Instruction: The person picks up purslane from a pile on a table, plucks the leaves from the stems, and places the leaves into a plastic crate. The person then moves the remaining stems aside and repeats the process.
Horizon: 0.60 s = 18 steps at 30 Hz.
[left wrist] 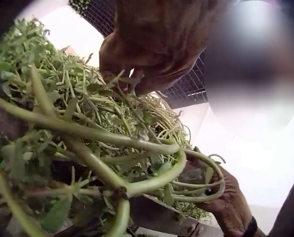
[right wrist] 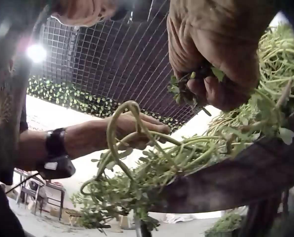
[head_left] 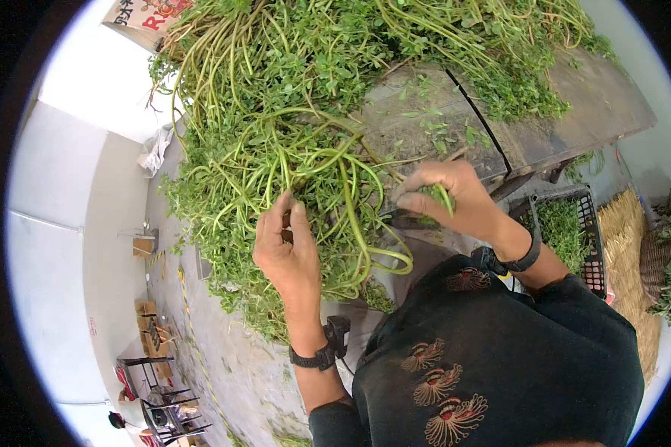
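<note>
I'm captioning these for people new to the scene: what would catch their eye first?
Probably the great heap of greens spilling over the table, with thick pale stems looping out towards the person. Next, the two bare hands at its near edge, the right hand curled round some sprigs. Then the red-and-gold embroidery on the dark top.

Straight across, between the left hand (head_left: 287, 249) and the right hand (head_left: 458, 197), the low way was barred by looping stems (head_left: 350, 216), arched up off the tangle! Beyond them, passage at table height was blocked by the heap of leafy greens (head_left: 328, 67). Over at the right, a flat lane was left along the wooden tabletop (head_left: 596, 97), roughened only by loose leaves (head_left: 438, 134). Below its edge, the drop was narrowed by a black crate (head_left: 595, 238). The near side was closed off by the dark shirt (head_left: 529, 365); overhead, open air was left.
</note>
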Motion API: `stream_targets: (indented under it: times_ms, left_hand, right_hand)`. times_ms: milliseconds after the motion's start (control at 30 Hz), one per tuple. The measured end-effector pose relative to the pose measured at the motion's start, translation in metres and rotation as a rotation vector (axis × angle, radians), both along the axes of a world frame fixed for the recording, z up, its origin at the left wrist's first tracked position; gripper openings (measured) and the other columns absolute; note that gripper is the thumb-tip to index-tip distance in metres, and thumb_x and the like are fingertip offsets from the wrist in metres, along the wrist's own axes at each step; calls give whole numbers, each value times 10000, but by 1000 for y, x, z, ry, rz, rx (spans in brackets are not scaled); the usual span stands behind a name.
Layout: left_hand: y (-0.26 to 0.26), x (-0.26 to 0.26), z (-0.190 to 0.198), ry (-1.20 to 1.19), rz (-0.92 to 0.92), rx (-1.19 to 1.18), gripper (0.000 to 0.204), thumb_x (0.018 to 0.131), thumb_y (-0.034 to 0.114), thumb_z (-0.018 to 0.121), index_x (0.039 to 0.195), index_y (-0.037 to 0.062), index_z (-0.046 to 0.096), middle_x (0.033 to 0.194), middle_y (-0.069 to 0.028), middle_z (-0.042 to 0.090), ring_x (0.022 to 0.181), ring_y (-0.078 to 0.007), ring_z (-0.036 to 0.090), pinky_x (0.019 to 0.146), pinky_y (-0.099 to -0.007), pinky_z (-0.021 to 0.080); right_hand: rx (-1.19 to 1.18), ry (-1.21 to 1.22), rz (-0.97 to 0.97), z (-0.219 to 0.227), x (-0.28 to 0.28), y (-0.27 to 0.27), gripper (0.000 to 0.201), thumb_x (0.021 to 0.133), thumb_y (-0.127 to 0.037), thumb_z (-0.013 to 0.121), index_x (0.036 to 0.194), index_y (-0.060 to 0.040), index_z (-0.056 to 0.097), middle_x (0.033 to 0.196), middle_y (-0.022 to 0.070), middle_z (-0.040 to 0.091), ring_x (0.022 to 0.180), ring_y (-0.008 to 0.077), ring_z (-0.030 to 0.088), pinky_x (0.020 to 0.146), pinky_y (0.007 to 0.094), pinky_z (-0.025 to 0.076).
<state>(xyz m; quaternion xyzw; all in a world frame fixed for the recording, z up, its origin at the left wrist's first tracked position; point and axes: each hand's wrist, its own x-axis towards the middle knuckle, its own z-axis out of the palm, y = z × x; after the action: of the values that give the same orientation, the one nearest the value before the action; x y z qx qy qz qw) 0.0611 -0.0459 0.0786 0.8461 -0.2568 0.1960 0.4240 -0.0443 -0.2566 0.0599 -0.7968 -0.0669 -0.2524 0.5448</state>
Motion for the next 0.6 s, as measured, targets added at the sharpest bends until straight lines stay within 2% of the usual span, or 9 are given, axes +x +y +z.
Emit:
stream_targets:
  times_ms: [33,100,133,167,233,267,300,367,600]
  left_hand:
    - [-3,4,1,0,4,-2,279,829,49,608,1108,48,601,862,-73,600,670,-138,558,537,-251,432]
    - [-19,8,8,-183,-18,193,297,848,65,591,1144,89,607,877,-88,628,734,-159,582,652,-273,466]
    - [-27,10,6,-139,-10,287,315,835,50,584,1145,108,598,830,-119,597,708,-241,577,644,-319,466]
    - [-29,17,-1,-138,-7,284,315,835,50,584,1145,108,598,830,-119,597,708,-241,577,644,-319,466]
    - [-32,29,-17,-295,-62,420,307,822,47,588,1124,107,592,784,-116,568,686,-279,561,624,-344,463]
    - [-31,32,-23,-319,-62,373,262,803,47,608,1060,95,612,778,-106,564,684,-292,557,609,-359,459]
    - [-32,34,-25,-318,-70,370,262,803,47,608,1060,95,612,778,-106,564,684,-292,557,609,-359,459]
    - [-29,36,-28,-496,-68,317,248,792,52,624,1036,97,627,770,-93,559,669,-275,555,593,-357,455]
    - [-29,23,-12,-536,-18,392,163,781,36,632,939,74,637,734,-95,560,668,-267,561,620,-327,460]
  right_hand:
    - [6,29,66,3,1,4,127,790,-134,679,845,-22,657,764,114,646,699,241,630,641,314,479]
    - [18,-79,82,-5,11,13,104,781,-113,686,830,-27,655,758,112,642,689,244,627,634,319,479]
    - [20,-81,87,-7,15,16,101,775,-106,690,829,-27,655,762,114,644,691,247,628,637,320,480]
    - [22,-82,93,-8,16,18,99,770,-99,693,827,-28,654,766,116,645,693,249,628,639,322,481]
    - [-19,-64,89,-7,17,20,105,774,-106,690,829,-24,654,772,119,648,702,250,632,645,320,483]
    - [-59,-51,76,-7,18,19,112,778,-112,687,831,-20,653,778,122,651,711,250,637,652,319,484]
    - [-61,-49,68,-8,19,17,112,778,-112,687,831,-20,653,778,122,651,711,250,637,652,319,484]
    - [11,14,59,-15,19,15,134,790,-133,677,844,-12,656,801,124,661,743,250,646,675,313,488]
    - [-3,80,12,-18,26,15,158,797,-152,673,862,-9,665,828,122,671,763,249,657,686,305,495]
